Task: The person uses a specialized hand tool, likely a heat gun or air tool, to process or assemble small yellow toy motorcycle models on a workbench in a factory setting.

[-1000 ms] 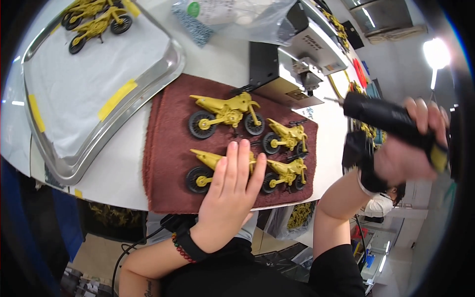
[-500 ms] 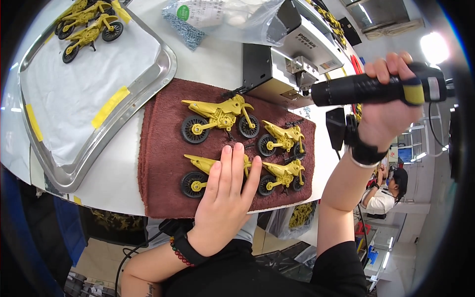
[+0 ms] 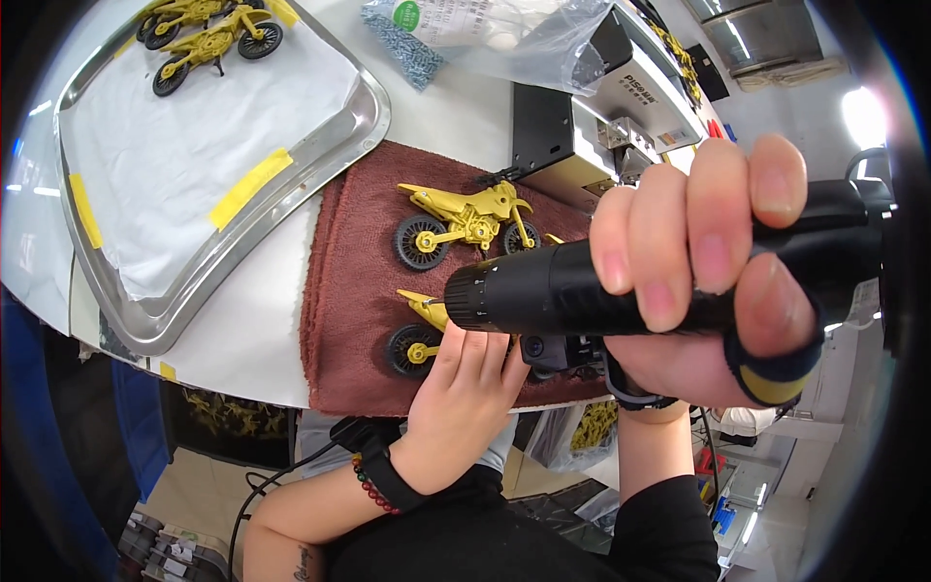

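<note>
My right hand (image 3: 698, 242) is wrapped round a black electric screwdriver (image 3: 553, 291), raised close to the camera with its ringed nose toward the left. No bit shows at its tip. My left hand (image 3: 465, 407) lies with fingers extended over a yellow toy motorcycle (image 3: 424, 308) at the near side of a brown towel (image 3: 354, 218); the screwdriver hides the fingertips and much of that toy. Behind it, a second toy motorcycle (image 3: 475, 218) lies on its side, black wheels showing. The right part of the towel is mostly covered by the screwdriver and right hand.
A metal tray (image 3: 373, 116) lined with white paper stands at the left, several toy motorcycles (image 3: 218, 39) at its far end. A black-and-silver machine (image 3: 553, 131) is at the back, beside a clear plastic bag (image 3: 533, 48). Below the table edge hangs another bag (image 3: 592, 432) with yellow parts.
The screwdriver in my right hand has come left and down from beside the machine to over the towel. My left hand stays on the near motorcycle. The whole view has shifted slightly.
</note>
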`<state>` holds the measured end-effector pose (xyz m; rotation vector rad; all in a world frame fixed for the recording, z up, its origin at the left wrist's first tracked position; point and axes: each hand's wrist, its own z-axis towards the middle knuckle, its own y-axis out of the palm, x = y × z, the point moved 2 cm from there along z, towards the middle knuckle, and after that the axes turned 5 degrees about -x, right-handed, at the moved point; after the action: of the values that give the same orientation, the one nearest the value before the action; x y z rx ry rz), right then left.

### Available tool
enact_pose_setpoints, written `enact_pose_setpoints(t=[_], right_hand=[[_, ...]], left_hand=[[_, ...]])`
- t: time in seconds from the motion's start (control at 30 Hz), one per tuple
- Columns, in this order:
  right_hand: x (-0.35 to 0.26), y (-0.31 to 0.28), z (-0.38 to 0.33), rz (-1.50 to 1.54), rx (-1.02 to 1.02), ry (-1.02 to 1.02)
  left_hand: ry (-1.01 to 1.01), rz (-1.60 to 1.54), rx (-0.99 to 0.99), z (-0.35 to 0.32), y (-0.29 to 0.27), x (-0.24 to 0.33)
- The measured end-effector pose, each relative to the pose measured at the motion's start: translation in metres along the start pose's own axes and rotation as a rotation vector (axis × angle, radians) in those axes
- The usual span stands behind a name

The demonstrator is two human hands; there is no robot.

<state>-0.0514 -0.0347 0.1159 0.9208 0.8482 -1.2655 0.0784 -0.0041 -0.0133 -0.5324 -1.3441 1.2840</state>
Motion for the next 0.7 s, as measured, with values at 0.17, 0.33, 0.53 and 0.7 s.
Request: enact_pose_setpoints(t=[0.17,0.33,0.53,0.7], right_hand=[[0.007,0.008,0.000,-0.037,0.007,0.066],[0.014,0.012,0.007,-0.065,-0.042,0.091],[0.033,0.004,0.010,0.198,-0.100,0.034],[0.005,0.015,0.009,-0.192,-0.056,0.248]], left_hand=[[0.013,0.015,0.136,-0.002,0.005,0.001],[-0.009,0.011,0.120,-0.002,0.010,0.001],[0.027,-0.116,0.035,-0.004,0.018,0.007],[0.014,-0.032,0.027,-0.005,0.024,0.003]])
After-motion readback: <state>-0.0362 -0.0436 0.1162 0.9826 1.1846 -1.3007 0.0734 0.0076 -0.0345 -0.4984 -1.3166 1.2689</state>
